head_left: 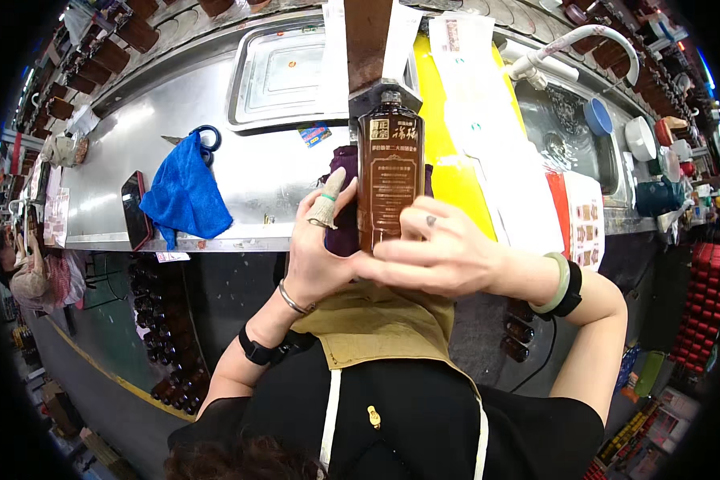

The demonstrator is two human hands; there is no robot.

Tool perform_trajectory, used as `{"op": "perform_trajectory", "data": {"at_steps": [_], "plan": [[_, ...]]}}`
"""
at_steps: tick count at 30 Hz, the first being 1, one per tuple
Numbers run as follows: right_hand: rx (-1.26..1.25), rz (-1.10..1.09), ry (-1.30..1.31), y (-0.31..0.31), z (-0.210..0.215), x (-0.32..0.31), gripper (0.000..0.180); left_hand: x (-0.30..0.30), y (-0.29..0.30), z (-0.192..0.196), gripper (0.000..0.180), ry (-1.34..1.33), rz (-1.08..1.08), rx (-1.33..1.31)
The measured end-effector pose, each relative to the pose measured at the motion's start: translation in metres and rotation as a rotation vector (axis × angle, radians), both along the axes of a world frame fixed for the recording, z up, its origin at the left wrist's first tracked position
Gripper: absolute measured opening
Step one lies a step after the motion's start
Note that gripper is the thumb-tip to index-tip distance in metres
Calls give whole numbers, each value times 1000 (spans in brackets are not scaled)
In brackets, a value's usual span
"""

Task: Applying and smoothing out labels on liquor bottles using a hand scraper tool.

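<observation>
- pointing its cap (390, 97) straight outward along its long axis, the brown bottle (390, 178) lies near edge-on to the metal table's (96, 212) front rim, base end toward the apron (376, 324), printed face up.
- right hand (450, 252) is nearer, fingers curled over the lower end; hold unclear.
- left hand (316, 244) is half-open by the left flank; cannot tell if grasping.

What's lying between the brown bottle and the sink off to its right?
In the head view, a yellow sheet and white sheets lie between the brown bottle and the sink.
</observation>
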State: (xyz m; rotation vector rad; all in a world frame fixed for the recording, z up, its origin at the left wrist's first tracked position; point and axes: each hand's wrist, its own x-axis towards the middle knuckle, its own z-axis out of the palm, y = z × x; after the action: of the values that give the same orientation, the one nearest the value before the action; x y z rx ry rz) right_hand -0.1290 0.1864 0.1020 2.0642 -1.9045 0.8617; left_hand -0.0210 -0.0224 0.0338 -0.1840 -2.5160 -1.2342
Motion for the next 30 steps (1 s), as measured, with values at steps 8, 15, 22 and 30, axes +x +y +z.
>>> {"op": "perform_trajectory", "data": {"at_steps": [8, 15, 22, 30], "plan": [[-243, -456, 210, -16, -2, -93, 23, 5, 12, 14, 96, 72, 80, -35], [-161, -115, -37, 13, -11, -8, 33, 3, 7, 15, 91, -13, 58, -81], [-147, -172, -15, 27, -38, 15, 34, -2, -1, -1, 94, -53, -40, 6], [-139, -468, -63, 25, -31, 3, 30, -2, 8, -3, 100, -124, -41, 126]]}}
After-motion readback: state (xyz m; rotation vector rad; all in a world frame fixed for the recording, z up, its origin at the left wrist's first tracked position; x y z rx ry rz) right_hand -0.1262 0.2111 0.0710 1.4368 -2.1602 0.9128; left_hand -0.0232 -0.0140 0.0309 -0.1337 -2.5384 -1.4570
